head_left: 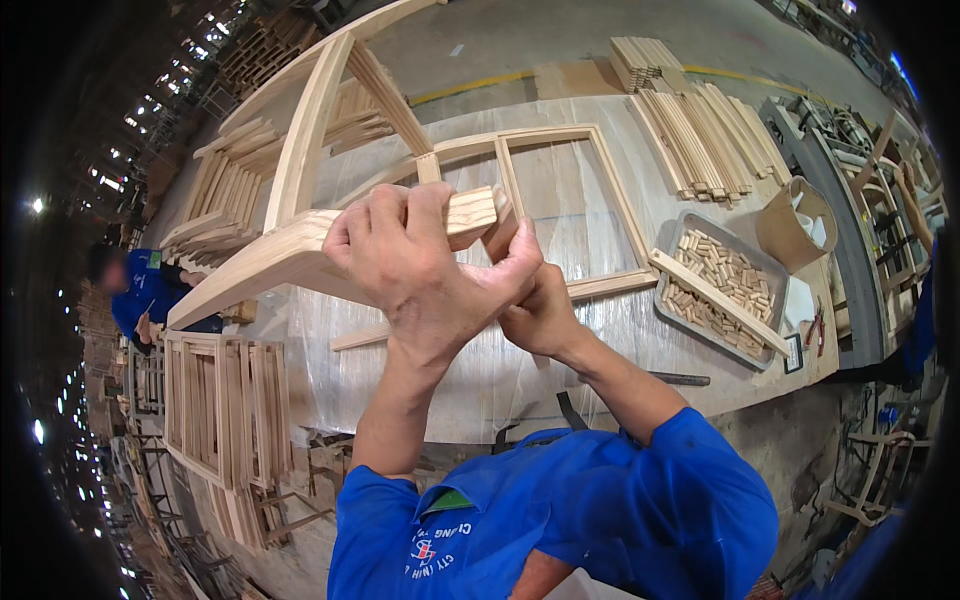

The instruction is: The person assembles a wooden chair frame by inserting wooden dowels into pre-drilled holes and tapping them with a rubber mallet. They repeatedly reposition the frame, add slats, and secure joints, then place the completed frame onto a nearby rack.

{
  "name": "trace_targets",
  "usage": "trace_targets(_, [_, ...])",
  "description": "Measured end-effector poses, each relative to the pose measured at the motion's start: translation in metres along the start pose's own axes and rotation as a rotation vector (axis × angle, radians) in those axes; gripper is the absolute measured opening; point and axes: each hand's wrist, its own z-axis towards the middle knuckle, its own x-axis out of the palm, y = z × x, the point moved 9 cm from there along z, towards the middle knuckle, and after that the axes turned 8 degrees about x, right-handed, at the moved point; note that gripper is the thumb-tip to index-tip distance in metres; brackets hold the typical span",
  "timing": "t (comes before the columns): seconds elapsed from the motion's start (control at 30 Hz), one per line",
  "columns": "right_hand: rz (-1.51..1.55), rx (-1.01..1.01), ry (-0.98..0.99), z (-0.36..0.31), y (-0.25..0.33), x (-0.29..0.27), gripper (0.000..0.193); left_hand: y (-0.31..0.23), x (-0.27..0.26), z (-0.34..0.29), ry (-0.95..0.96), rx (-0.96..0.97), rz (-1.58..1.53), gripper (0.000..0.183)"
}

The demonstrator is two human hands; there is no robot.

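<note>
A large pale wooden frame with curved members stands up from the table. My left hand (pixel 415 265) is closed over the end of its curved wooden rail (pixel 265 262), fingers on top and thumb stretched to the right. Close beside that end a short wooden piece (pixel 503 228) rises at a slant, against the left thumb. Behind the left hand, my right hand (pixel 545 312) is closed low at this piece; its fingertips are mostly hidden. Beyond both hands, a flat rectangular wooden frame (pixel 622 195) with a crossbar lies on the table.
On the plastic-covered table (pixel 450 385), a grey tray (pixel 672 305) holds many dowels, with a wooden slat (pixel 720 302) across it. Nearby are a brown bucket (pixel 780 225), stacked wood strips (pixel 705 140) and a dark bar (pixel 680 379). Stacked frames (pixel 205 400) and another person (pixel 150 290) are left.
</note>
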Motion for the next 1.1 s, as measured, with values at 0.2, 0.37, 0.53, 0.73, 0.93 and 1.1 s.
trace_targets(0.2, [-0.163, -0.159, -0.132, 0.009, 0.009, -0.004, 0.029, -0.005, 0.000, 0.002, -0.002, 0.043, -0.015, 0.052])
trace_targets(0.37, [-0.105, -0.142, 0.066, 0.009, 0.032, -0.010, 0.038, -0.010, 0.004, -0.004, 0.015, 0.096, -0.032, 0.051])
trace_targets(0.53, [-0.334, 0.010, 0.442, 0.000, -0.003, -0.054, 0.086, 0.001, -0.021, -0.073, -0.279, 0.174, -0.322, 0.082])
trace_targets(0.73, [-1.184, 0.248, 0.427, -0.061, -0.169, -0.111, 0.116, -0.033, 0.125, -0.194, 0.229, -0.586, -1.126, 0.058])
trace_targets(0.93, [-1.025, 0.149, 0.339, -0.064, -0.214, -0.084, 0.110, -0.040, 0.188, -0.221, 0.173, -0.707, -1.331, 0.011])
trace_targets(1.1, [-0.910, 0.141, 0.222, -0.063, -0.221, -0.088, 0.091, -0.042, 0.198, -0.209, 0.157, -0.624, -1.375, 0.023])
